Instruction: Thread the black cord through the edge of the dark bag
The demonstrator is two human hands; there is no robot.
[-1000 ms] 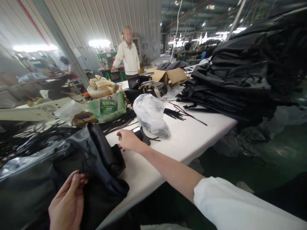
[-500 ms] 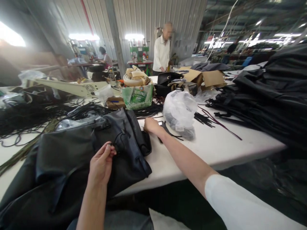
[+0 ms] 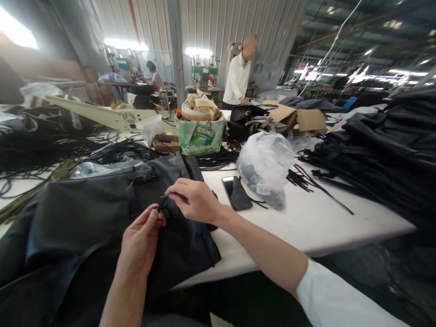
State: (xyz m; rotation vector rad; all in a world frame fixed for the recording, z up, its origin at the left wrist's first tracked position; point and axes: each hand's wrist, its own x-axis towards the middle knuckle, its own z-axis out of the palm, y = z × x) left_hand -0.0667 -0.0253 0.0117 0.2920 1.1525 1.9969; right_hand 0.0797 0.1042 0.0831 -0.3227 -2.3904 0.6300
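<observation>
The black bag point(image 3: 85, 209) lies on the left of the table point(image 3: 306, 222), its long axis running left to right, corded end pointing right. Your left hand point(image 3: 141, 236) rises from below, pinching the black cord point(image 3: 162, 204); your right hand point(image 3: 195, 200) reaches leftward, back up, fingers point(image 3: 175, 190) closed on a slim pale piece point(image 3: 164, 196) too small to identify.

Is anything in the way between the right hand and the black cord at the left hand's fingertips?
Nothing visible. The right hand, pinching a thin object, is close to the black cord in the left hand, over the black bag. The phone and plastic bag lie off to the right.
</observation>
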